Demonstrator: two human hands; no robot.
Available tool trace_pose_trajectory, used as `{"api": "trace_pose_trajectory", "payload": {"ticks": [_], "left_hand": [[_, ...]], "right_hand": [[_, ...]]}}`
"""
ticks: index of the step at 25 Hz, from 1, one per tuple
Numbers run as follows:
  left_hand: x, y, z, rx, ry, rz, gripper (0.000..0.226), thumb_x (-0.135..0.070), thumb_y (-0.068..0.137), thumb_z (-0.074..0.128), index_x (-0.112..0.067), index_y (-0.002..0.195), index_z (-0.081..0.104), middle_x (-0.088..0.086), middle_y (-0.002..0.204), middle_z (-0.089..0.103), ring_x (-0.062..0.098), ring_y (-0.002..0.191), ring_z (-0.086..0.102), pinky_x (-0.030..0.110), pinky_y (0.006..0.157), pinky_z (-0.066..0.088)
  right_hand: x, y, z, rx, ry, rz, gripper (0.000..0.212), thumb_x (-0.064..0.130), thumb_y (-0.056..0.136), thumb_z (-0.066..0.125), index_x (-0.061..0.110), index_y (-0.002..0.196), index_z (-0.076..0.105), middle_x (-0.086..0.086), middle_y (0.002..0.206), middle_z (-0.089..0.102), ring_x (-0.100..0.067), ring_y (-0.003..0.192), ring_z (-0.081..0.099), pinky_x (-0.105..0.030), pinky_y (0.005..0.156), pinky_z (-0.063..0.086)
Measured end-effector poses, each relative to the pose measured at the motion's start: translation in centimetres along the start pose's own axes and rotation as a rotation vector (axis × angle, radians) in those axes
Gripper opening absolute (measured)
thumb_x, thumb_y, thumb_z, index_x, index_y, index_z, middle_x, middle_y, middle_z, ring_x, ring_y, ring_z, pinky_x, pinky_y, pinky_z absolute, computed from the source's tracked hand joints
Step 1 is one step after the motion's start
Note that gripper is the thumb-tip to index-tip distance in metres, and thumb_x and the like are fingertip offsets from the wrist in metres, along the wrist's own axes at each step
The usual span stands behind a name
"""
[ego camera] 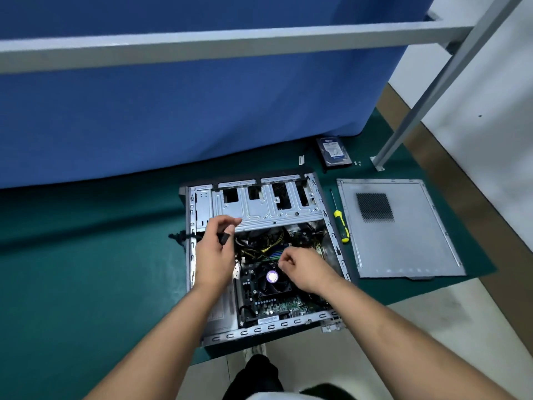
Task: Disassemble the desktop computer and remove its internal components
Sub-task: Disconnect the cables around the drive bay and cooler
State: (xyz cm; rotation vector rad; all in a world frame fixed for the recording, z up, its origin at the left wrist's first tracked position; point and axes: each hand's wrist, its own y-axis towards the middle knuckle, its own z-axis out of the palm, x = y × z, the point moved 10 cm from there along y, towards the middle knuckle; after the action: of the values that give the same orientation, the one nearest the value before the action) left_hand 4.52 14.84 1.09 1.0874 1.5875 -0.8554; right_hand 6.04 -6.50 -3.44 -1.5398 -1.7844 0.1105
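The open desktop case lies on its side on a green mat. Inside it I see the motherboard, a CPU cooler fan with a purple centre, and a tangle of black and yellow cables. My left hand hovers over the case's left side and grips a black connector between thumb and fingers. Just right of the fan, my right hand has its fingers curled and pinches a thin cable. The cable ends under both hands are hidden.
The removed side panel lies flat to the right of the case. A yellow-handled screwdriver lies between them. A hard drive and small screws sit behind, by a blue curtain and a metal frame leg.
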Motion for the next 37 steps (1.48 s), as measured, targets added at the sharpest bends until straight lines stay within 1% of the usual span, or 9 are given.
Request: {"api": "trace_pose_trajectory", "payload": {"ticks": [4,9,13,18,21,23,26,31,37], "left_hand": [[-6.7,0.3,0.1,-0.033,-0.415,0.059,0.008,-0.025,0.106,0.054,-0.029,0.111,0.057,0.005,0.098,0.076,0.026,0.09,0.076,0.044,0.083,0.059],[-12.1,1.3,1.5,0.001,-0.738,0.013,0.005,-0.017,0.104,0.057,-0.016,0.108,0.06,0.008,0.078,0.067,0.022,0.066,0.066,0.042,0.082,0.06],[-12.8,2.2,3.9,0.022,-1.144,-0.257,0.003,-0.014,0.102,0.061,-0.011,0.102,0.061,0.007,0.077,0.066,0.017,0.062,0.063,0.047,0.084,0.059],[-13.4,3.7,5.2,0.032,-1.306,-0.33,0.007,-0.016,0.103,0.058,-0.01,0.099,0.06,0.01,0.09,0.075,0.019,0.08,0.074,0.047,0.079,0.061],[-12.4,5.2,4.2,0.036,-1.109,-0.269,0.013,-0.024,0.105,0.056,-0.011,0.106,0.056,0.015,0.108,0.076,0.029,0.105,0.073,0.048,0.085,0.061],[-10.7,5.9,3.4,0.037,-0.835,-0.266,0.019,-0.031,0.105,0.055,-0.012,0.106,0.057,0.012,0.112,0.076,0.031,0.107,0.073,0.042,0.078,0.063],[-6.9,5.8,3.5,0.052,-0.489,-0.34,0.026,-0.039,0.104,0.056,-0.014,0.102,0.061,0.006,0.104,0.078,0.028,0.096,0.076,0.043,0.071,0.064],[-1.7,5.2,2.8,0.031,-0.163,-0.393,0.039,-0.048,0.1,0.058,-0.01,0.094,0.06,0.011,0.082,0.077,0.015,0.042,0.054,0.023,0.042,0.048],[1.5,1.7,5.9,0.531,0.448,-0.217,0.068,-0.093,0.071,0.048,-0.032,0.092,0.067,-0.007,0.08,0.074,0.007,0.064,0.062,0.021,0.056,0.048]], "right_hand": [[2.4,0.2,-1.4,-0.026,0.054,-0.084,0.013,0.02,0.098,0.057,0.027,0.11,0.057,0.01,0.089,0.065,-0.011,0.078,0.064,-0.027,0.069,0.054],[6.7,0.8,-3.2,-0.02,0.245,-0.183,0.056,0.02,0.082,0.059,0.036,0.134,0.047,0.01,0.109,0.062,-0.003,0.085,0.061,-0.013,0.062,0.041],[8.1,0.6,-4.5,0.008,0.487,-0.238,0.038,0.02,0.065,0.054,0.047,0.087,0.069,0.02,0.069,0.063,0.006,0.053,0.05,-0.016,0.053,0.041],[6.6,0.2,-4.8,0.15,0.61,-0.165,0.049,-0.002,0.082,0.048,0.037,0.072,0.076,0.014,0.069,0.071,-0.004,0.064,0.058,-0.023,0.066,0.044],[4.4,0.2,-6.5,0.149,0.578,-0.14,0.04,-0.002,0.088,0.042,0.021,0.077,0.074,0.001,0.091,0.079,-0.017,0.091,0.067,-0.033,0.086,0.046],[2.9,0.4,-7.1,0.195,0.667,-0.098,0.031,-0.005,0.091,0.039,0.01,0.087,0.066,-0.005,0.084,0.077,-0.019,0.087,0.07,-0.035,0.087,0.054],[0.3,0.8,-6.8,0.246,0.654,0.033,0.022,0.0,0.098,0.037,0.007,0.095,0.057,-0.007,0.067,0.061,-0.018,0.056,0.056,-0.027,0.05,0.049],[-1.4,1.1,-7.2,0.279,0.128,0.012,0.029,0.023,0.107,0.039,0.019,0.093,0.065,0.003,0.074,0.06,-0.005,0.05,0.046,-0.02,0.045,0.034],[-5.1,1.2,-7.8,0.354,-0.261,0.044,0.03,0.032,0.104,0.043,0.017,0.091,0.066,0.0,0.084,0.058,-0.014,0.067,0.047,-0.031,0.057,0.034]]}}
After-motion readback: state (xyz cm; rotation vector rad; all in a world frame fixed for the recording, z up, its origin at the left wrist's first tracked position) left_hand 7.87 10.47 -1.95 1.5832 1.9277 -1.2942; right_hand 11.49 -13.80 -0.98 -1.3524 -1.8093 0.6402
